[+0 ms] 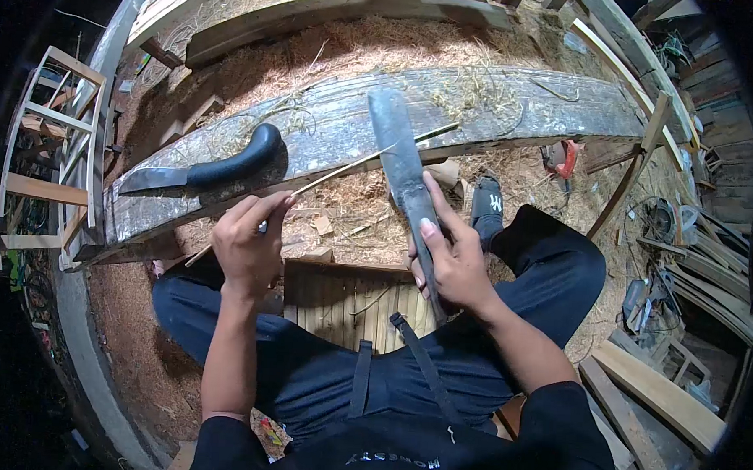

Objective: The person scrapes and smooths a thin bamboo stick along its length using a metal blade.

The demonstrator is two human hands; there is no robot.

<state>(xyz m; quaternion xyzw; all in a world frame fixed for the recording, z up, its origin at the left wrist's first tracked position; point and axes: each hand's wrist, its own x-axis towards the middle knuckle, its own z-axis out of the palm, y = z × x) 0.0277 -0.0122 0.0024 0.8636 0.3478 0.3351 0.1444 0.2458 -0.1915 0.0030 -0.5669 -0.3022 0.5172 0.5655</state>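
My left hand (250,234) is closed round a thin wooden strip (339,169), which slants up to the right over the near edge of a worn plank bench (331,124). In my right hand (449,257) is a broad grey metal blade (395,139), its wide end pointing up and away over the bench. The strip meets the blade and shows again on its far side, with a darker tip. On the left part of the bench lies a knife (237,163) with a curved black handle.
Shavings (475,92) lie on the bench and cover the floor. A slatted wooden surface (352,305) is between my legs. Beyond the bench is a red-handled tool (565,157). A wooden frame (57,150) stands at the left; boards (659,394) lie at the right.
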